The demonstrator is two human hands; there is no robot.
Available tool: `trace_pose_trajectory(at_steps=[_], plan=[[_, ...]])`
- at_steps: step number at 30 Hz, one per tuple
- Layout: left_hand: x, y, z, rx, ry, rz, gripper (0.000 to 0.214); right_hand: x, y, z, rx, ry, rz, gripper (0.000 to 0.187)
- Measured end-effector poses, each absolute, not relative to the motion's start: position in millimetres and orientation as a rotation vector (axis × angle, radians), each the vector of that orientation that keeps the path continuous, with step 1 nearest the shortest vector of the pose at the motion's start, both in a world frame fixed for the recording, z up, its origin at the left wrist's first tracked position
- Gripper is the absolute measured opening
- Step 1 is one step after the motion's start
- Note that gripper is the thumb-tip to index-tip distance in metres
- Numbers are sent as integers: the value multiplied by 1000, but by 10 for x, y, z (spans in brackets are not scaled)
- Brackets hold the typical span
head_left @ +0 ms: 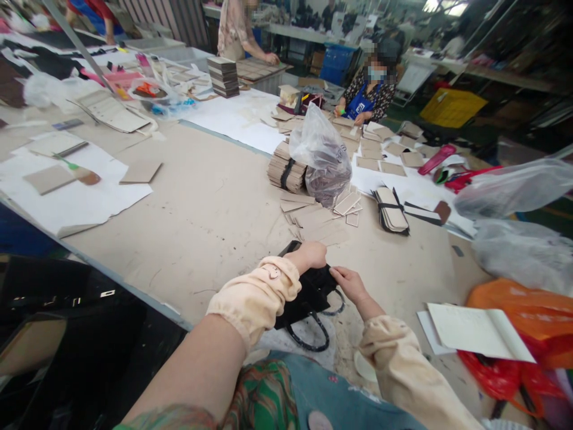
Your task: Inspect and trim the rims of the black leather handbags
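Note:
A black handbag (pixel 308 295) lies on the table close in front of my body, its looped handles (pixel 320 337) towards me. My left hand (pixel 311 254) is closed over the far part of the bag; the wrist hides what its curled fingers hold. On the right, my right hand (pixel 351 283) pinches the bag's edge between thumb and fingers. Both forearms wear cream sleeve covers, and the left one hides part of the bag. Just beyond the hands are loose, thin beige board pieces (pixel 313 218).
A bound stack of beige boards (pixel 285 168) stands beside a clear plastic bag (pixel 329 173). To the right lie a strapped bundle (pixel 391 210), a notebook (pixel 481 331) and an orange bag (pixel 523 304). A brush (pixel 83 173) rests on white paper at left. Co-workers (pixel 369 95) work across the table.

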State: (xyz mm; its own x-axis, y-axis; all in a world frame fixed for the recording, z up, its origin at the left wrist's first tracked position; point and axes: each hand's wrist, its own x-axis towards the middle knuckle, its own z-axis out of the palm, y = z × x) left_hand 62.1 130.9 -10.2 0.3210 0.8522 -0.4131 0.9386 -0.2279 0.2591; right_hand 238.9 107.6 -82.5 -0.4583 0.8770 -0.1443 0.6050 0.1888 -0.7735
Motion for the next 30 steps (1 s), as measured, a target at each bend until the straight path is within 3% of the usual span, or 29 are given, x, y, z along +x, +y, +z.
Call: trace_pose_trajectory(at_steps=[4, 7, 22, 30], plan=[[599, 1256, -51, 2151, 1582, -233, 30, 2267, 988, -797, -1468, -2289, 921, 41], [583, 1221, -32, 2173, 1577, -216, 30, 2208, 953, -789, -1559, -2290, 762, 33], [502, 894, 19, 2311, 1507, -169, 26, 2286, 763, -493, -1252, -2393, 1077, 41], [406, 513, 123, 2403, 1475, 72, 22, 2344, 593, -152, -1038, -2622, 1014, 41]])
